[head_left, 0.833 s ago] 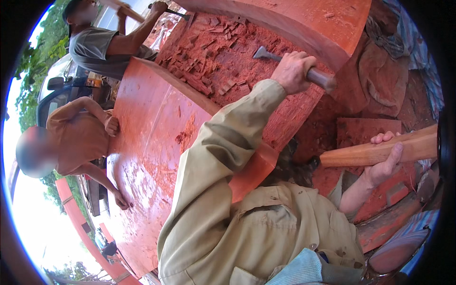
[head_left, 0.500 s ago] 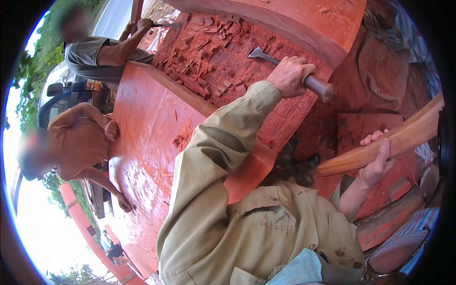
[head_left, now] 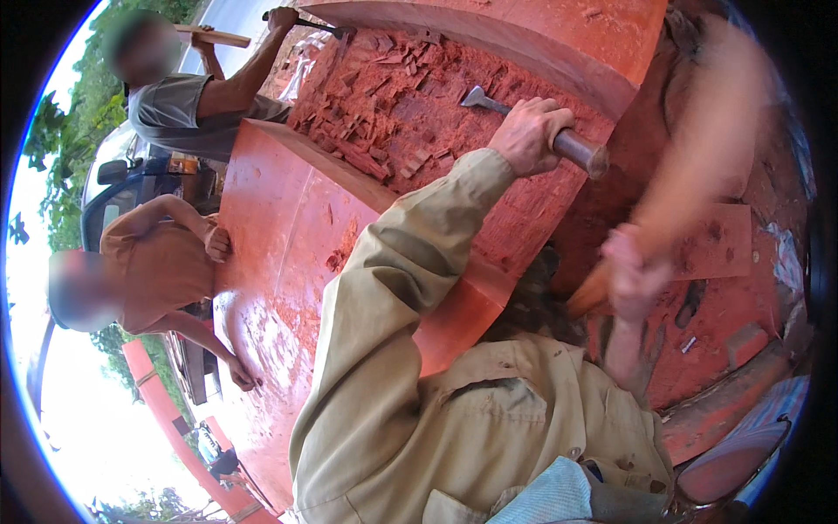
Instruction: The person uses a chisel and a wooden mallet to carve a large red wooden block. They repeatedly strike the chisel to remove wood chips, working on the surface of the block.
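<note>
- My left arm rises from the lower centre of the frame toward the upper right, in a loose khaki sleeve, bent a little at the elbow.
- My left hand point(head_left: 529, 135) sits in the upper centre-right, fingers wrapped tight in a fist, knuckles turned up and to the left, wrist bare just past the cuff.
- My right forearm comes up bare from the lower right, nearly vertical.
- My right hand point(head_left: 633, 275) is at the right of centre, clenched in a fist and smeared by motion blur, so I cannot make out its separate fingers.
- My two hands are well apart, left higher in the frame than right.
</note>
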`<state>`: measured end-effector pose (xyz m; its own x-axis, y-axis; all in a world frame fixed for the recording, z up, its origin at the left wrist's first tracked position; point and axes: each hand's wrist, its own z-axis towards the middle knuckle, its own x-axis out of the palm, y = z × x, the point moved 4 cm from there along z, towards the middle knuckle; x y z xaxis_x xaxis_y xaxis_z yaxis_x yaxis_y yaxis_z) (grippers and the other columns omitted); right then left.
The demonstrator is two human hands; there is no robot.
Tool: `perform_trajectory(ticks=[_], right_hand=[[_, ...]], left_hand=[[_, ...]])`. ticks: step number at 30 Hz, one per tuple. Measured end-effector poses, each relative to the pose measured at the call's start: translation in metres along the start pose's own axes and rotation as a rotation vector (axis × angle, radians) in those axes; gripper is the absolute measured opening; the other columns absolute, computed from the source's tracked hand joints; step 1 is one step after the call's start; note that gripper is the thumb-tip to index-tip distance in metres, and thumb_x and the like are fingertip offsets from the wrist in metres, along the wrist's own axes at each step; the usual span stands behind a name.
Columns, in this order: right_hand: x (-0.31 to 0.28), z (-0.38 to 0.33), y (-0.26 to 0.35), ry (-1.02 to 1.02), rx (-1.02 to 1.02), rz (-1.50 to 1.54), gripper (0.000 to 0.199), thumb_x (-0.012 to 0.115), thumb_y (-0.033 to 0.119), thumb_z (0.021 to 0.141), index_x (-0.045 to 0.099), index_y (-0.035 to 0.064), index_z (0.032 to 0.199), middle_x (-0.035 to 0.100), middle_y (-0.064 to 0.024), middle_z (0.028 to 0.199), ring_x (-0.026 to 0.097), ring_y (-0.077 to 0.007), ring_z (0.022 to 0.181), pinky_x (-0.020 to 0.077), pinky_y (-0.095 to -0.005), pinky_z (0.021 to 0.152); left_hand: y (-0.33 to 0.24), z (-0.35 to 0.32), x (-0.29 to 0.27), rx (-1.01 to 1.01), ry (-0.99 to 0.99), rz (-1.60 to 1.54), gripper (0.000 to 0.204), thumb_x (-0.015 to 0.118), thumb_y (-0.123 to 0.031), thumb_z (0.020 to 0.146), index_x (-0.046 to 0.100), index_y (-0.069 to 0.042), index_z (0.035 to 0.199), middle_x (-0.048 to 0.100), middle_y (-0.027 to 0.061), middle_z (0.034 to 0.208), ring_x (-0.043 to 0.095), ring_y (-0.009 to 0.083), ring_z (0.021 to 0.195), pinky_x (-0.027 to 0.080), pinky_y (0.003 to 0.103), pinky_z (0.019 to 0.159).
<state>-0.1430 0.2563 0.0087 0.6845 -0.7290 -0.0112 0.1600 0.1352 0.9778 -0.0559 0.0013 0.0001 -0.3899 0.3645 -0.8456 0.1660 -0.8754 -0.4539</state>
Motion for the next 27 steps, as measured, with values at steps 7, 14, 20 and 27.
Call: perform_trajectory(ticks=[7,14,20,27], right_hand=[[-0.010,-0.009,-0.007,-0.116,0.137,0.002,0.039,0.080,0.014,0.093,0.062,-0.0049,0.122,0.071,-0.0105,0.095,0.069,-0.0242,0.087,0.0563,-0.0360,0.087],[0.025,-0.006,-0.016,0.134,0.180,-0.236,0.050,0.088,0.029,0.090,0.062,-0.0052,0.115,0.073,-0.0181,0.091,0.075,-0.0270,0.086,0.0563,-0.0408,0.075],[-0.012,-0.011,-0.012,-0.245,0.097,0.033,0.030,0.076,0.018,0.095,0.065,-0.0033,0.113,0.070,-0.0119,0.086,0.072,-0.0264,0.081,0.0576,-0.0401,0.078],[0.020,-0.012,-0.019,0.013,0.127,-0.279,0.038,0.083,0.024,0.092,0.064,-0.0044,0.110,0.074,-0.0163,0.090,0.072,-0.0256,0.080,0.0574,-0.0410,0.078]], left_hand=[[0.007,-0.003,0.004,-0.041,-0.012,0.048,0.031,0.078,-0.013,0.070,0.068,-0.015,0.099,0.065,0.0099,0.096,0.065,0.0356,0.097,0.050,0.050,0.085],[0.011,-0.005,0.015,-0.006,0.021,0.071,0.034,0.080,-0.014,0.068,0.068,-0.015,0.099,0.064,0.0096,0.099,0.064,0.0346,0.101,0.048,0.049,0.087],[0.010,-0.006,0.016,0.004,-0.011,0.094,0.030,0.079,-0.013,0.071,0.067,-0.015,0.098,0.064,0.0098,0.097,0.064,0.0352,0.098,0.047,0.049,0.086],[0.014,-0.002,0.018,0.032,-0.060,0.097,0.026,0.079,-0.013,0.071,0.067,-0.014,0.095,0.063,0.0106,0.094,0.064,0.0361,0.095,0.048,0.049,0.084]])
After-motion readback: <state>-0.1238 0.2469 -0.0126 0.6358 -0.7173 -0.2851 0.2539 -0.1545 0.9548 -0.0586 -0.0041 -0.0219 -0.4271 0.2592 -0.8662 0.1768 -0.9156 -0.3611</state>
